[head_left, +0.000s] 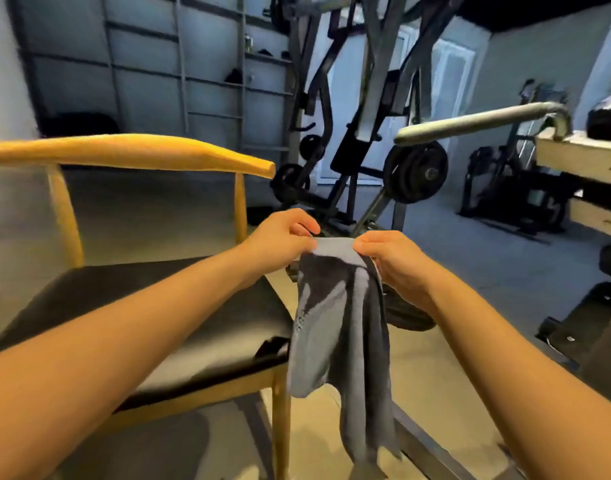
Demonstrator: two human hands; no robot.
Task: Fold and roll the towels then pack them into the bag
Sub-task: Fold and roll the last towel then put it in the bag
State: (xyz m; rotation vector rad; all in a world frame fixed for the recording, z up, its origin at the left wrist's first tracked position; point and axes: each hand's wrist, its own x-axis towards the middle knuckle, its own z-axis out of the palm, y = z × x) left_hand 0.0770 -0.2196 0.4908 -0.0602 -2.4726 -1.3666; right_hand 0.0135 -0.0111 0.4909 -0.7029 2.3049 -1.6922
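towel (pixel 338 327) hangs lengthwise | top edge pinched | both hands (pixel 280 244)

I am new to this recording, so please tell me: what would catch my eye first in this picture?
First, the grey towel hanging in the middle, its top edge pinched by the left hand and the right hand. Then the wooden chair with its black seat on the left, and the weight machine behind.
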